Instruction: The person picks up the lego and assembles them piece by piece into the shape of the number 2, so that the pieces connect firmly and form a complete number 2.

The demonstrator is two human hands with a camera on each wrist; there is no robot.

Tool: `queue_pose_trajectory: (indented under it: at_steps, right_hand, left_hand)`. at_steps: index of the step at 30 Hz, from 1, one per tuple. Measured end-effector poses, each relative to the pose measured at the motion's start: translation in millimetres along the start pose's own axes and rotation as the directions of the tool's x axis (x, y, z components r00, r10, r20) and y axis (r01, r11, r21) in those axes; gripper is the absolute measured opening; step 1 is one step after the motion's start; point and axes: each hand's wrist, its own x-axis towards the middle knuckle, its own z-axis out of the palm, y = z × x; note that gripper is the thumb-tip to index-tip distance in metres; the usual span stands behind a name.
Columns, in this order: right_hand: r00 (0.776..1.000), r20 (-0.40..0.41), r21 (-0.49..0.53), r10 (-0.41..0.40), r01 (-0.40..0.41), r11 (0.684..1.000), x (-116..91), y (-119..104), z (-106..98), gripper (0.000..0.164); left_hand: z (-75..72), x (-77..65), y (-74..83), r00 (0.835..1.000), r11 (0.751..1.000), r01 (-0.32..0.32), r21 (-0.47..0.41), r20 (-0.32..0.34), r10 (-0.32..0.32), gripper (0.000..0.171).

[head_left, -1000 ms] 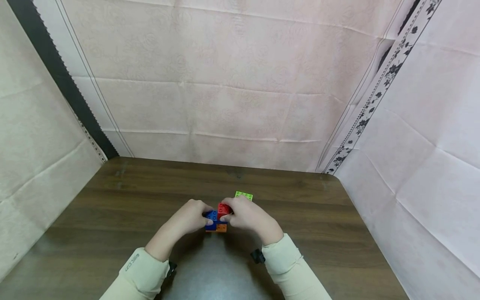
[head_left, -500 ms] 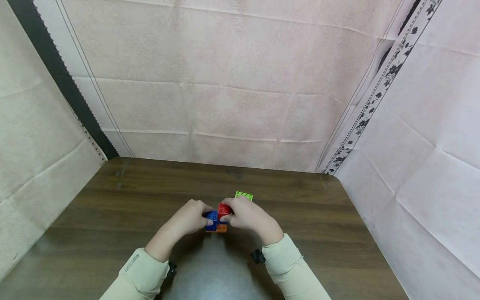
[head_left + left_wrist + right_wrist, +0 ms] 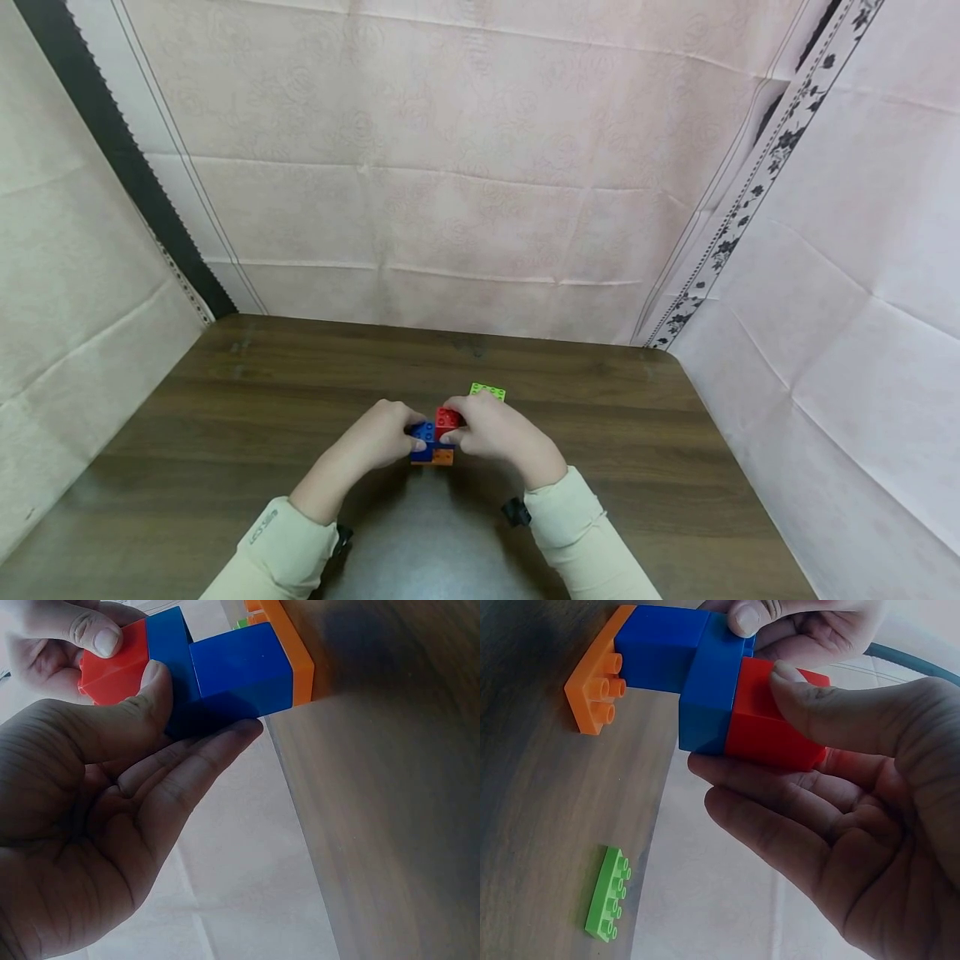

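A small stack of toy building bricks stands on the table between the hands. Its base is a flat orange brick (image 3: pixel 592 694) with studs bare on one side. On it sits a dark blue brick (image 3: pixel 240 671), topped by a thinner blue brick (image 3: pixel 709 697) that juts out over the orange studs. A red brick (image 3: pixel 447 422) is on the jutting end. My right hand (image 3: pixel 491 429) pinches the red brick between thumb and fingers. With thumb on the thinner blue brick and fingers along the far side, my left hand (image 3: pixel 384 433) grips the blue part.
A flat lime-green brick (image 3: pixel 607 896) lies on the brown wooden table (image 3: pixel 300 367) just beyond the right hand. Pale cloth (image 3: pixel 480 183) hangs behind the table and along both sides.
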Motion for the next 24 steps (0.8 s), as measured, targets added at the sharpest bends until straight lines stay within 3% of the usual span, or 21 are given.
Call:
queue_pose_trajectory:
  at_steps: [24]
  right_hand:
    - [1.000,0.002,0.020,0.006,-0.006,1.000,-0.2,0.4,0.5,0.035]
  left_hand:
    - [0.4,-0.4,-1.6,1.000,1.000,0.010,-0.017,0.005,-0.010,0.032]
